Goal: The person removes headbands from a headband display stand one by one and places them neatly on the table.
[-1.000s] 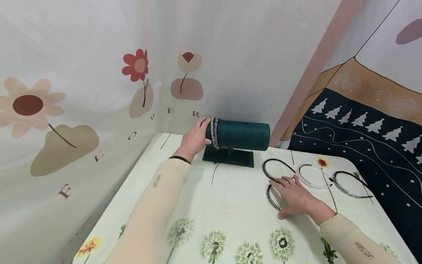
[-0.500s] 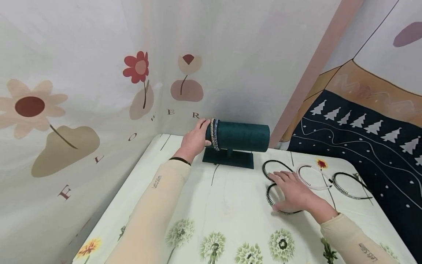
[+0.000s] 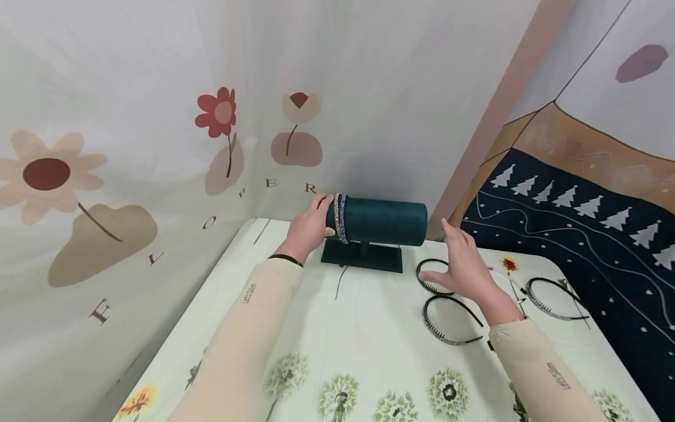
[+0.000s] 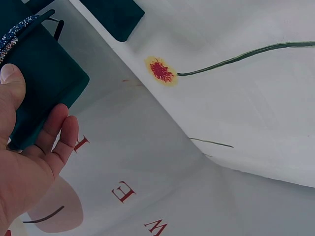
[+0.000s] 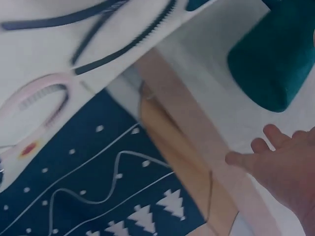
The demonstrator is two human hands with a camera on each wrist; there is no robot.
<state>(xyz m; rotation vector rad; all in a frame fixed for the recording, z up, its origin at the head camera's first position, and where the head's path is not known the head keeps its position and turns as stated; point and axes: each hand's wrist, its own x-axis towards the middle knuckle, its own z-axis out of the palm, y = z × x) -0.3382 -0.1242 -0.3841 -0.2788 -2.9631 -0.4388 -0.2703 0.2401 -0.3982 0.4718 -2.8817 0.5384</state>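
A dark green velvet headband stand, a padded roll on a flat base, stands at the back of the table. Two glittery headbands, one gold and one blue, sit side by side around its left part. My left hand holds the roll's left end; in the left wrist view its thumb lies against the velvet by the glittery bands. My right hand, holding nothing, is raised with fingers spread just right of the roll's right end. Below it lie two black toothed headbands, the farther one partly covered.
A pale pink headband lies behind my right hand, mostly hidden in the head view. Farther right is a black headband with a sparkling edge. A flower-print cloth covers the table; printed curtains hang close behind it.
My right hand has lifted off the nearer black headband and moved up and away toward the roll's right end, uncovering that headband. My left hand stays at the roll's left end.
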